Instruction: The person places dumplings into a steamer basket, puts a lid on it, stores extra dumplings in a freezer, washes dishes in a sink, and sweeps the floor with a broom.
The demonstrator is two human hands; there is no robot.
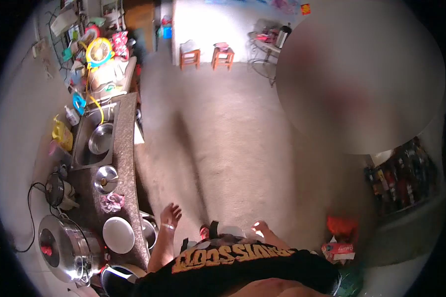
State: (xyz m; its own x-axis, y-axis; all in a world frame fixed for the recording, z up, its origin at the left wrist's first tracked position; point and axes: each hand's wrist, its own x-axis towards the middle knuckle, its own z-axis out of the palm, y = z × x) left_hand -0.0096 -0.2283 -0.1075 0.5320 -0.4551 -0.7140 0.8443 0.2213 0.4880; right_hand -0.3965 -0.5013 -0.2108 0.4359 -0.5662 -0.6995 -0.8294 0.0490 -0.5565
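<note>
Hands well apart. L hand (170, 216) holds nothing visible, fingers loosely spread, nearer counter (128, 163); R hand (260, 227) out front, glare, can't tell grip. Metal pan (149, 233) just L of L hand, partly hidden by counter edge. White bowl (118, 235) farther L, on counter, round, no long axis.

At 12 o'clock from the centre of the view, a wooden stool (223, 59); a second stool (190, 60) just counter-clockwise. At 1 o'clock, a table (269, 47) bearing a dark flask (283, 36). At 3 o'clock, clustered bottles (400, 175), blurred. At 4 o'clock, a red bag (342, 225). At 9 o'clock, a metal basin (102, 140) within a sink (115, 122). At 10 o'clock, a yellow-and-blue fan (99, 52).
</note>
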